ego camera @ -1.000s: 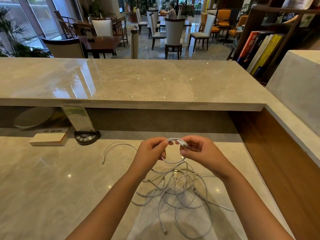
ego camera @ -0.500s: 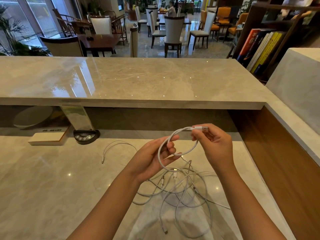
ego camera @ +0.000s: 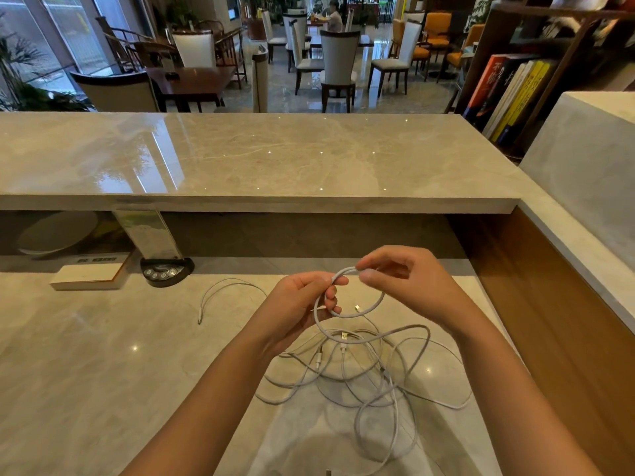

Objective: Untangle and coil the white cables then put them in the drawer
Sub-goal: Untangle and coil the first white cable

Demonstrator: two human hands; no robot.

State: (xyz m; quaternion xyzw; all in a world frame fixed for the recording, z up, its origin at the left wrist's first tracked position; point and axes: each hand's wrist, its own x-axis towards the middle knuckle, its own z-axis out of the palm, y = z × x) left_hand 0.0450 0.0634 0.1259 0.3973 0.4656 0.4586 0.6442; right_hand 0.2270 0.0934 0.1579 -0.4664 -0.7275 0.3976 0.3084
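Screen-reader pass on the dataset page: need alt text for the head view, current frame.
Both hands, left and right, hold a loop of white cable above a tangle of white cables on a marble counter. One separate cable lies to the left, near a small book.

Tangled cables (ego camera: 360, 376) lie on the counter (ego camera: 86, 372) below both hands (ego camera: 347, 293), a box (ego camera: 87, 276) far left.
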